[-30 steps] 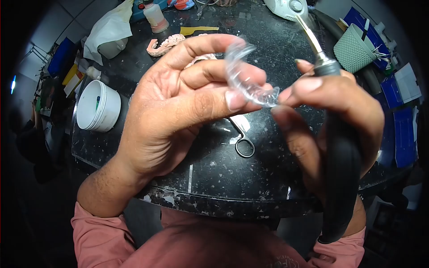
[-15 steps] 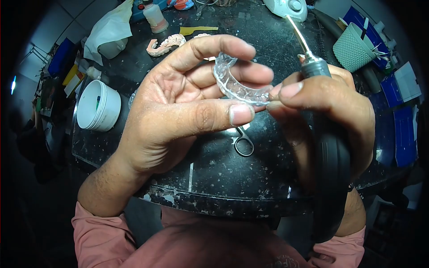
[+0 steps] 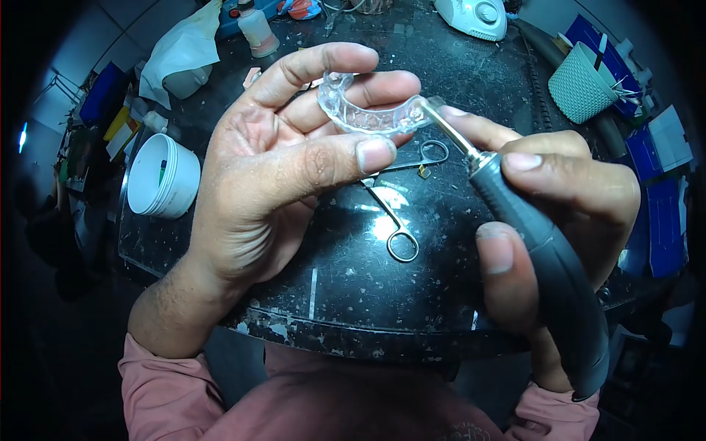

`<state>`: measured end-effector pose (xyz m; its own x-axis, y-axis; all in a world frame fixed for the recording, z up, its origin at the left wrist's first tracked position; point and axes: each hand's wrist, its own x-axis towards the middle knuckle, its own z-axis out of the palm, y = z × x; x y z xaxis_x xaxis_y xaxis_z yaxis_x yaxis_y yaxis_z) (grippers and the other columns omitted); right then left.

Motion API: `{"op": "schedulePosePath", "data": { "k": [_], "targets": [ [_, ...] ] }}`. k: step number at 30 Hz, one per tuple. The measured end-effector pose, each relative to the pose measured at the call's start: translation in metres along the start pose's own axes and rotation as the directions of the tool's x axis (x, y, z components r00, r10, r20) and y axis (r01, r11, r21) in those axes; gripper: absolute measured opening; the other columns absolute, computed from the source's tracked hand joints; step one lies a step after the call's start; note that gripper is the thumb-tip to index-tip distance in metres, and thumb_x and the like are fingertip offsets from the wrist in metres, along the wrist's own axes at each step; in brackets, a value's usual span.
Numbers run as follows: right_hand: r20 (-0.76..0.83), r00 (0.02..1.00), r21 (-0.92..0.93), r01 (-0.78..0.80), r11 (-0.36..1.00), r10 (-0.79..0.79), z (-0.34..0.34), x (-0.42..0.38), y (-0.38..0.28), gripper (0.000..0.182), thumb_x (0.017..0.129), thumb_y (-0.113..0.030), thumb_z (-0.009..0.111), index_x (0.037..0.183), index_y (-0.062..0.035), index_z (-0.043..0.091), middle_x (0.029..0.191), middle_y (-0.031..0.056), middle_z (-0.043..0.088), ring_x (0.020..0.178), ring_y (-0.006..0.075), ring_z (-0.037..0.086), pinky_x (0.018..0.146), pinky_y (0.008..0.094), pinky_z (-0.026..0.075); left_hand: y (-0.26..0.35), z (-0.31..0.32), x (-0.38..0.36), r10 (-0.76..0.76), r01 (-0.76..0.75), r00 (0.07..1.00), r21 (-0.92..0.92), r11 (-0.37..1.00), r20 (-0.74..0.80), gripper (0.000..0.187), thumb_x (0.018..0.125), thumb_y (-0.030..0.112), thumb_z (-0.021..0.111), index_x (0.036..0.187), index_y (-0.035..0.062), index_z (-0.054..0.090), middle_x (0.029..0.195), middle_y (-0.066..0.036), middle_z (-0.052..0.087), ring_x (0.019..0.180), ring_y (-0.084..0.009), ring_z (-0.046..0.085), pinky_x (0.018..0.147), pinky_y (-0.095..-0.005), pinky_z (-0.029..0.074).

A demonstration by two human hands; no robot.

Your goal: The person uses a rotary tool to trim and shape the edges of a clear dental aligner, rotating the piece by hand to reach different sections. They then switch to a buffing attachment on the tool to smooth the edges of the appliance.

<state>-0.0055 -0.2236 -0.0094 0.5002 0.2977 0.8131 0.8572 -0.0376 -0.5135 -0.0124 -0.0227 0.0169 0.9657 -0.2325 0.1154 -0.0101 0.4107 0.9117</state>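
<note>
I find the left hand (image 3: 257,169) holding a clear dental tray (image 3: 368,121) above the tabletop (image 3: 397,312), the right hand (image 3: 581,173) a handpiece (image 3: 548,253), its bit (image 3: 453,133) at one end — likely edge-finishing, next calling for light, steady strokes.

There is room to pass between the right hand (image 3: 585,180) and the scissors (image 3: 392,216) obstructing the tabletop (image 3: 434,294).

A white tub (image 3: 175,180) and scissors (image 3: 389,211) rest on a black table (image 3: 360,301).
</note>
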Motion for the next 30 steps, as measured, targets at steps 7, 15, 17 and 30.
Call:
{"op": "schedulePosePath", "data": {
  "k": [7,15,17,30],
  "targets": [
    [0.056,0.992,0.075,0.107,0.991,-0.111,0.005,0.0,0.006,0.038,0.086,-0.021,0.066,0.108,0.0002,0.042,0.086,0.0143,0.052,0.086,0.0278,0.061,0.09,0.0573,0.049,-0.005,-0.006,0.0,0.134,-0.134,0.991,0.099,0.986,0.013,0.057,0.076,-0.007,0.058,0.129,-0.0022,0.04,0.12,-0.022,0.057,0.118,-0.029,0.054,0.104,-0.0382,0.042],
    [-0.003,0.983,-0.044,0.184,0.982,-0.185,-0.001,0.005,0.004,0.039,0.087,-0.028,0.063,0.108,-0.0013,0.043,0.084,0.0138,0.05,0.074,0.0187,0.054,0.088,0.0603,0.049,-0.004,-0.003,-0.003,0.164,-0.163,0.986,0.151,0.975,0.004,0.039,0.075,-0.008,0.06,0.111,-0.001,0.048,0.107,-0.02,0.063,0.103,-0.0291,0.063,0.098,-0.038,0.046],
    [-0.042,0.983,-0.034,0.178,0.984,-0.179,0.003,0.003,0.001,0.039,0.087,-0.026,0.063,0.109,-0.0012,0.042,0.085,0.0142,0.05,0.076,0.02,0.055,0.089,0.0605,0.048,-0.005,-0.001,-0.004,0.171,-0.169,0.985,0.175,0.97,0.001,0.038,0.075,-0.007,0.061,0.111,-0.0009,0.049,0.105,-0.02,0.063,0.102,-0.0284,0.064,0.097,-0.0375,0.047],
    [0.121,0.987,-0.125,0.122,0.985,-0.107,0.003,0.006,-0.003,0.037,0.085,-0.023,0.065,0.106,-0.0016,0.043,0.084,0.0132,0.051,0.076,0.0206,0.057,0.092,0.0606,0.047,-0.014,-0.005,-0.004,0.388,-0.387,0.92,0.306,0.87,0.062,0.032,0.076,-0.012,0.062,0.103,-0.0008,0.051,0.105,-0.021,0.065,0.1,-0.0243,0.064,0.091,-0.0357,0.05]
  ]
}}
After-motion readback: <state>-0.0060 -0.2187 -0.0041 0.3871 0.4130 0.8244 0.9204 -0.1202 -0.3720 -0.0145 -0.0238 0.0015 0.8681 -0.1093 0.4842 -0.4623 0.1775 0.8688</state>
